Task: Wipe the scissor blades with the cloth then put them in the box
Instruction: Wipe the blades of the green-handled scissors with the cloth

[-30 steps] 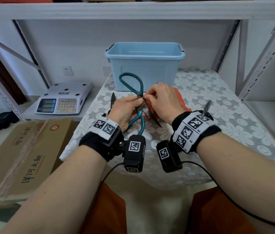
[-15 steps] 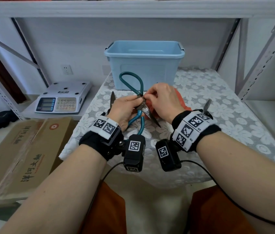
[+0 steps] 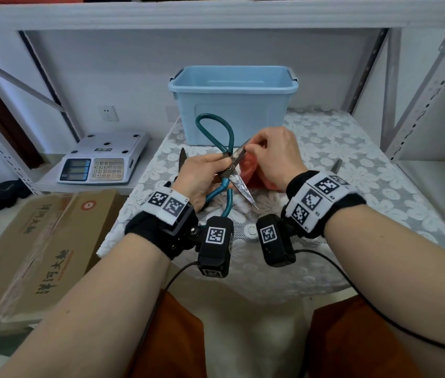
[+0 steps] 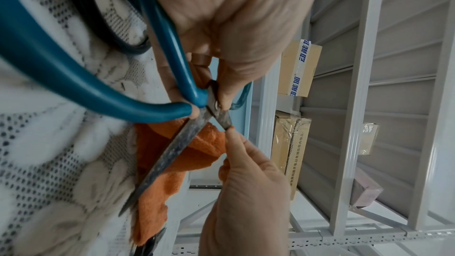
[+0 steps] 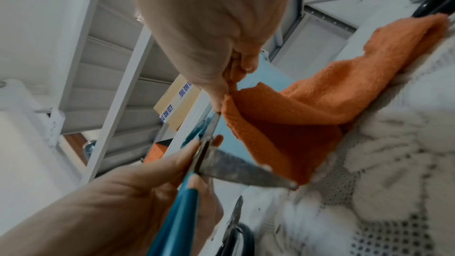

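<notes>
Place: storeroom.
Evidence: grey metal shelving [image 3: 395,85]; taped cardboard cartons [image 3: 38,255]; electronic price scale [image 3: 101,162]; lace-covered table [image 3: 352,148].

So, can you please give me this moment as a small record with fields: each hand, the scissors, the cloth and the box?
left hand: grips the scissors near the pivot
right hand: pinches the orange cloth on the upper blade
scissors: blades spread open, teal handles, held above the table
orange cloth: partly lifted, the rest lies on the lace tablecloth
blue box: open, behind the hands
</notes>
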